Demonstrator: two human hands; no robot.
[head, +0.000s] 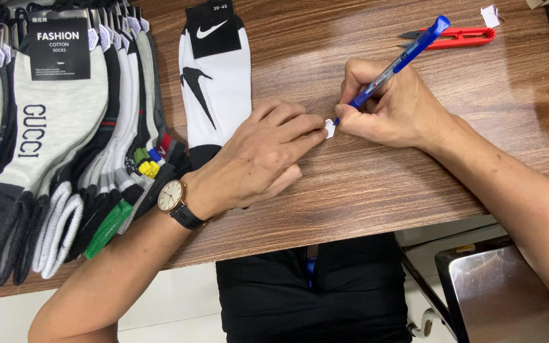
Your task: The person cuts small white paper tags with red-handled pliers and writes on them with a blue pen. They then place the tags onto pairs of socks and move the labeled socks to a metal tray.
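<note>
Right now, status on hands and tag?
Right hand writing with blue pen. Left hand pinning small white tag. White sock beside; nothing blocking.

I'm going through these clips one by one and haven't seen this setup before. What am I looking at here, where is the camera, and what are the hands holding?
There is no machine: a person's bare hands, filmed by a camera on their head looking down at a wooden table. The right hand holds a blue pen, tip on a small white tag. The left hand, wearing a wristwatch, pins that tag with its fingertips. A white sock lies beside it, packaged socks fan out further left, and red snips lie beyond.
</note>
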